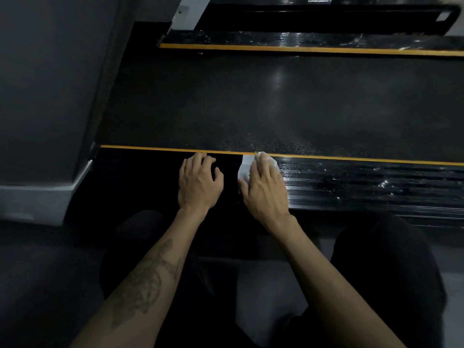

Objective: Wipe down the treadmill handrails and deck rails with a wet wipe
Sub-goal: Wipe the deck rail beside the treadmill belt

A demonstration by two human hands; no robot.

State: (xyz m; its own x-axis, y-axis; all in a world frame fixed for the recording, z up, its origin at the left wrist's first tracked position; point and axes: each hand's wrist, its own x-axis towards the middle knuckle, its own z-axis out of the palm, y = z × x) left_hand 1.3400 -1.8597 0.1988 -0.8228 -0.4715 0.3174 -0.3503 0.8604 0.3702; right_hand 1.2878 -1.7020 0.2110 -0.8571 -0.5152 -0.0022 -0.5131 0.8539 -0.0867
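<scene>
The near deck rail (364, 182) is black and ribbed, with a yellow stripe along its belt-side edge. It runs across the view below the dark treadmill belt (276, 104). My right hand (265, 189) lies flat on a white wet wipe (244, 167) and presses it onto this rail. The wipe shows under and to the left of the fingers. To the right of the wipe the rail glistens wet. My left hand (199, 180) rests on the darker part of the rail just left of the wipe, fingers loosely bent, holding nothing. The far deck rail (313, 40) also looks wet.
A grey upright of the treadmill frame (50, 96) rises at the left, with a pale base below it. My knees in dark trousers (391, 259) are close to the rail on a grey floor (271, 297).
</scene>
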